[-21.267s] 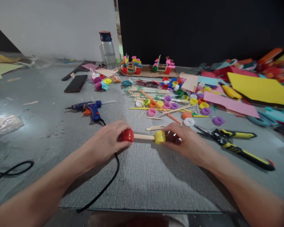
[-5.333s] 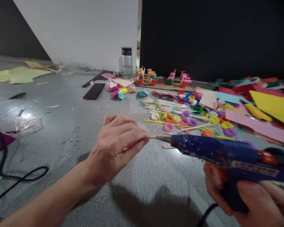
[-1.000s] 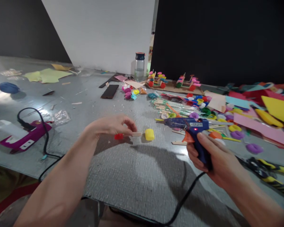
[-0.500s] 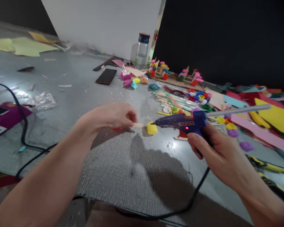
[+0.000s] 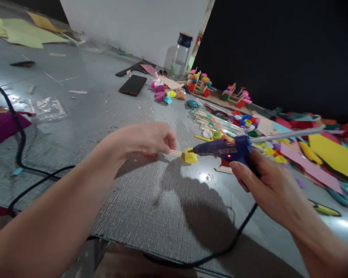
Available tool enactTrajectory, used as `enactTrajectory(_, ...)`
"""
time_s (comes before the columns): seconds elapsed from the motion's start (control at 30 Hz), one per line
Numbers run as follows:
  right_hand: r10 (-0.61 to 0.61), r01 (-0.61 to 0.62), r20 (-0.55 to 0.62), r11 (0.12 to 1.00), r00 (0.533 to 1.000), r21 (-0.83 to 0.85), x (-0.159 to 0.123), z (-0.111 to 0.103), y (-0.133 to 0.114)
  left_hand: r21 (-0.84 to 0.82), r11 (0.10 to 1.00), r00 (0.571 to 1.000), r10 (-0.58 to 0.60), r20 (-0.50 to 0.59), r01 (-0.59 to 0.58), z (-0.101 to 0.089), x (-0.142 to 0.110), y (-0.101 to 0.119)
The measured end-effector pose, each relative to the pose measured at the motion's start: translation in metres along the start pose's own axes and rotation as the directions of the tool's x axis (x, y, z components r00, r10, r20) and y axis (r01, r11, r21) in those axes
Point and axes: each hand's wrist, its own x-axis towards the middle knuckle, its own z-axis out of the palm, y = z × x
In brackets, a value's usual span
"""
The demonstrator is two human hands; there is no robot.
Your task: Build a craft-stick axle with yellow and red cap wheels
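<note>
left hand (image 5: 146, 139) pinching sticks (image 5: 175, 153), right hand (image 5: 268, 181) wrapped round glue gun (image 5: 217, 147), pointing at yellow cap (image 5: 190, 157), well behind worktop's front edge (image 5: 127, 244)

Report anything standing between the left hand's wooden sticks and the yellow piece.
Nothing visible stands between the wooden sticks in the left hand and the yellow piece. The glue gun in the right hand lies on the other side, its nozzle overlapping the piece's top in this view; contact is unclear.
</note>
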Motion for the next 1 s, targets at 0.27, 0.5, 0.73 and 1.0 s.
enactTrajectory(0.27, 0.047, -0.047, 0.002, 0.999, 0.999, 0.025, -0.008, -0.003, 0.011, -0.014, 1.0, 0.999, -0.004, 0.04, 0.005, 0.006, 0.002, 0.002)
enactTrajectory(0.5, 0.084, -0.084, 0.002, 0.994, 0.996, 0.064, -0.014, -0.003, 0.021, -0.093, 0.996, 0.996, 0.009, 0.092, 0.0, 0.005, 0.002, 0.001)
enactTrajectory(0.73, 0.128, -0.129, 0.02, 0.984, 0.992, 0.126, -0.017, 0.0, 0.027, -0.134, 0.986, 0.992, 0.111, 0.065, -0.102, 0.006, 0.0, 0.01)
enactTrajectory(1.0, 0.213, -0.231, 0.092, 0.926, 0.973, 0.297, -0.019, 0.008, 0.033, 0.057, 0.95, 0.951, 0.308, -0.018, -0.306, 0.02, 0.004, 0.02)
